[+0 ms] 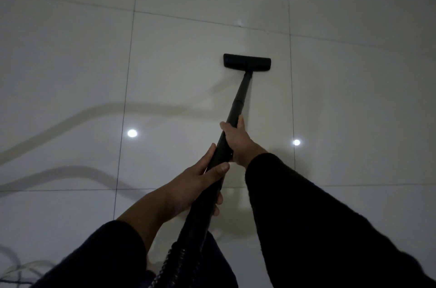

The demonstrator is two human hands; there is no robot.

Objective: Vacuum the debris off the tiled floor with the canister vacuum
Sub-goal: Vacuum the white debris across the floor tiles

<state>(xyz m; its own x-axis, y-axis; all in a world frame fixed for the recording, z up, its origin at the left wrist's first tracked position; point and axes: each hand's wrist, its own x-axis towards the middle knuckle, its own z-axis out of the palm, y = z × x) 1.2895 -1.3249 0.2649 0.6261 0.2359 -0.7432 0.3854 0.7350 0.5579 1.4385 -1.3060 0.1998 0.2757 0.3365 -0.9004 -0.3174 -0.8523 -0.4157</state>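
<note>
A black vacuum wand (239,96) slants away from me to a flat black floor head (247,62) lying on the glossy white tiled floor (188,35). My right hand (237,140) grips the wand halfway along. My left hand (200,184) grips it lower down, where the ribbed black hose (186,247) joins and runs down toward me. Small pale specks of debris (240,23) lie on the grout line beyond the head. The canister is out of view.
Dark grout lines cross the tiles. Two ceiling lights reflect as bright spots (132,133) on the floor. A thin cable (14,269) curls at the bottom left corner. The hose and wand cast long shadows (70,118) to the left.
</note>
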